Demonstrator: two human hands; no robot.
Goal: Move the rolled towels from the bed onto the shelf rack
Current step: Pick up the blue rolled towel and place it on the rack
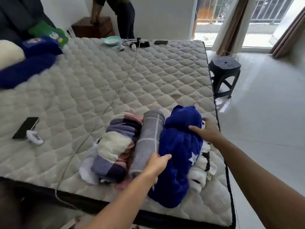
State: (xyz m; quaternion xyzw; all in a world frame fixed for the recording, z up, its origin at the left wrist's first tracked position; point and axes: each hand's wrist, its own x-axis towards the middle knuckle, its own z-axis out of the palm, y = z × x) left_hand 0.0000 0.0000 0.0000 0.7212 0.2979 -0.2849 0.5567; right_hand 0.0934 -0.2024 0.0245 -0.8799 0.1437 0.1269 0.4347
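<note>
Gripping fluffy blue rolled towel [179,151]: left hand [156,164] near end, right hand [208,129] far end.

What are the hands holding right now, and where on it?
Both are on the blue towel roll: left hand grips its near left side, right hand its far right top.
</note>
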